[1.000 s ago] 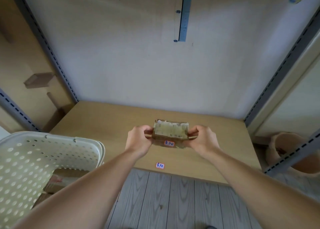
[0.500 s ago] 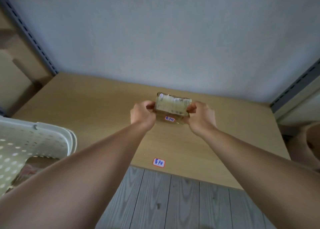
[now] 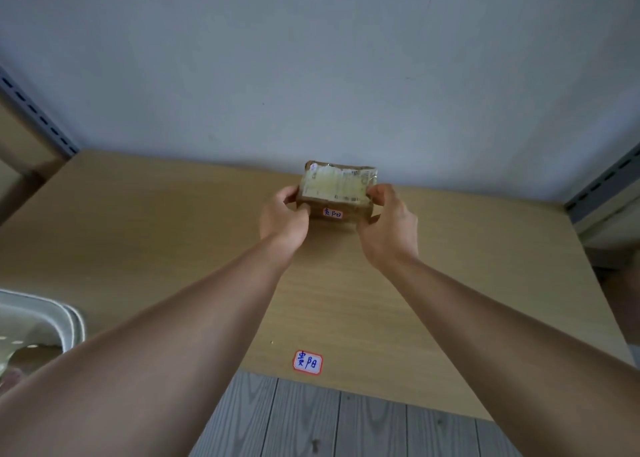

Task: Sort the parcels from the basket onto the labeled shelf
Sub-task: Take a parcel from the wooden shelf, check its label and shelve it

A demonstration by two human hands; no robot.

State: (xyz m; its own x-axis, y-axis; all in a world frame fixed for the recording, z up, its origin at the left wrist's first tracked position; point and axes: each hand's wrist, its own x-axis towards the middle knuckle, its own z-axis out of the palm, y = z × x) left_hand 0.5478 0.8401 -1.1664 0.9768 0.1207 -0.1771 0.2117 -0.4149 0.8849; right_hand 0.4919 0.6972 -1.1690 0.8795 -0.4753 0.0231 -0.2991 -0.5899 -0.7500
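A small brown cardboard parcel (image 3: 336, 190) with a pale shipping label on top and a red-edged sticker on its front sits far back on the wooden shelf (image 3: 138, 235), close to the wall. My left hand (image 3: 284, 219) grips its left end and my right hand (image 3: 388, 224) grips its right end. Whether the parcel rests on the shelf or hangs just above it I cannot tell. A matching red-edged label (image 3: 307, 362) with blue writing is stuck near the shelf's front edge. The white perforated basket (image 3: 52, 321) shows only its corner at lower left.
Grey slotted shelf uprights stand at the left (image 3: 41, 124) and right (image 3: 602, 183). A pale wall (image 3: 311, 75) closes the back of the shelf. Grey plank floor (image 3: 311, 422) lies below the shelf's front edge.
Both hands have carried the parcel farther back over the shelf toward the wall. My view has moved in closer and to the right, so the basket has slid mostly out of frame.
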